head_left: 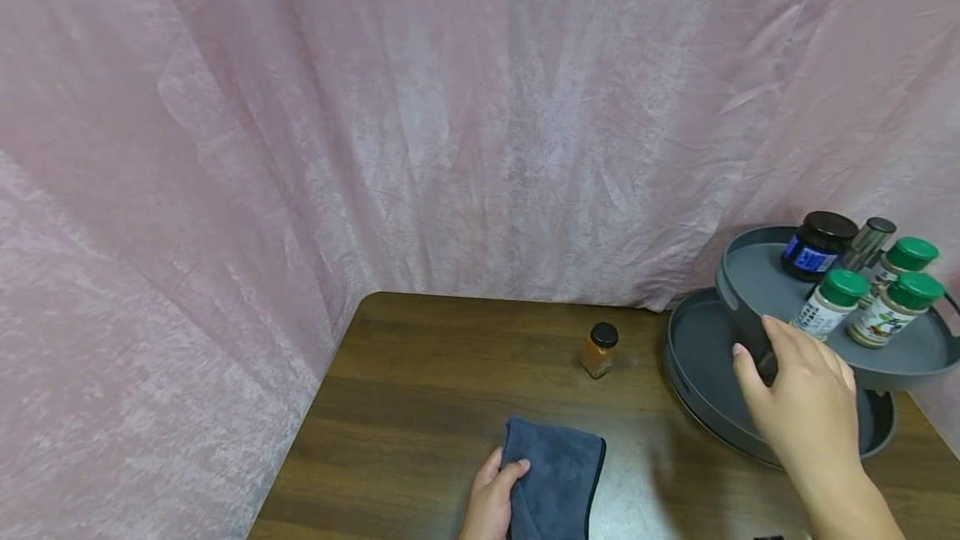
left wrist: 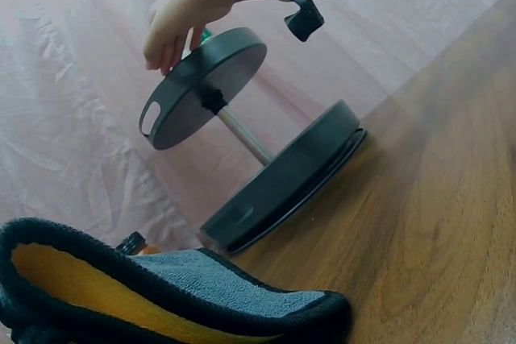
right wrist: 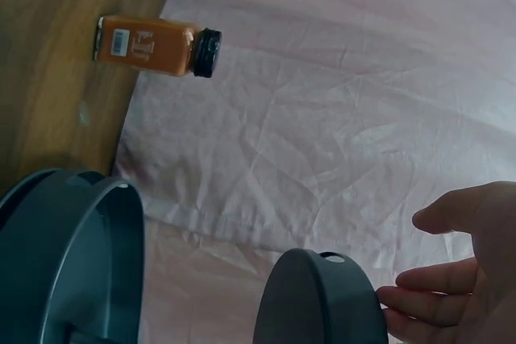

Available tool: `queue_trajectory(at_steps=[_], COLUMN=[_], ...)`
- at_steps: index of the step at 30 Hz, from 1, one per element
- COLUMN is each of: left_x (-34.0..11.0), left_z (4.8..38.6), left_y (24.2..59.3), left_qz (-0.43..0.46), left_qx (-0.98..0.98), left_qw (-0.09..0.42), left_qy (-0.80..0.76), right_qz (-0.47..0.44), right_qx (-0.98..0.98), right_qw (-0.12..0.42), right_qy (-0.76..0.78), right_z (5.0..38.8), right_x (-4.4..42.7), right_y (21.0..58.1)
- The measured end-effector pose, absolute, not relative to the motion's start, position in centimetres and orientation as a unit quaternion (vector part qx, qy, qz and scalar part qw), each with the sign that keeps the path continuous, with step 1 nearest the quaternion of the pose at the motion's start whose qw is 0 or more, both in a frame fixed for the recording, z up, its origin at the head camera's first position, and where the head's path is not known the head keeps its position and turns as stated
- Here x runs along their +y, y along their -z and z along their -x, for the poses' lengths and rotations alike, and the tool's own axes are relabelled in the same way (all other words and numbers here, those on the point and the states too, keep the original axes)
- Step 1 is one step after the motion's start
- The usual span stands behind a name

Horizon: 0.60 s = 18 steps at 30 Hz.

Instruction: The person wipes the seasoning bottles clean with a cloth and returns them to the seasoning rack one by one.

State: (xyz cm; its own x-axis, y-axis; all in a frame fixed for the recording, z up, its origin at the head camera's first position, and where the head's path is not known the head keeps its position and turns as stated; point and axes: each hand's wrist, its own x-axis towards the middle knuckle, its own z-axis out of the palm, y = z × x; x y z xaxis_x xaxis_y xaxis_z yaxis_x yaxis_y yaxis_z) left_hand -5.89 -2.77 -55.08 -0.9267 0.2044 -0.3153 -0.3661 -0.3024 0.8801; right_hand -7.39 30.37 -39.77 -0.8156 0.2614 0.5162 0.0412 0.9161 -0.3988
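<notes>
My left hand point(head_left: 491, 497) pinches a folded blue-grey cloth point(head_left: 558, 477) with dark edging above the table; in the left wrist view its inner side point(left wrist: 72, 288) is yellow. My right hand point(head_left: 813, 398) is at the near left rim of a grey two-tier rack's upper tray point(head_left: 757, 269). In the right wrist view its thumb stands apart, and the fingers point(right wrist: 431, 308) touch or nearly touch the tray's outer side. Green-capped seasoning bottles point(head_left: 840, 290), a dark jar point(head_left: 821, 244) and a slim dark-capped bottle point(head_left: 870, 240) stand on the upper tray.
The rack's lower tray point(head_left: 701, 357) rests on the wooden table point(head_left: 420, 382), joined to the upper one by a post point(left wrist: 246, 134). Left of it stands a small orange-brown spice bottle point(head_left: 598, 354) with a black cap. Pink curtains point(head_left: 480, 123) hang behind and at the left.
</notes>
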Motion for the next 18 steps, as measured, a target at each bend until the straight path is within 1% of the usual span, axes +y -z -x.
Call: queue_trajectory(at_steps=[5, 18], left_x=[-2.8, -2.8], left_z=[5.9, 5.9], left_y=[55.2, 55.1], left_qz=[0.075, 0.074], left_qx=[0.567, 0.559], left_qw=[0.177, 0.176], left_qy=[-0.801, -0.807], right_qz=[0.094, 0.128], right_qx=[-0.931, -0.93], right_qw=[0.3, 0.295], right_qy=[-0.188, -0.178], right_z=[6.7, 4.8], right_x=[31.1, 32.9], right_y=[40.0, 40.9])
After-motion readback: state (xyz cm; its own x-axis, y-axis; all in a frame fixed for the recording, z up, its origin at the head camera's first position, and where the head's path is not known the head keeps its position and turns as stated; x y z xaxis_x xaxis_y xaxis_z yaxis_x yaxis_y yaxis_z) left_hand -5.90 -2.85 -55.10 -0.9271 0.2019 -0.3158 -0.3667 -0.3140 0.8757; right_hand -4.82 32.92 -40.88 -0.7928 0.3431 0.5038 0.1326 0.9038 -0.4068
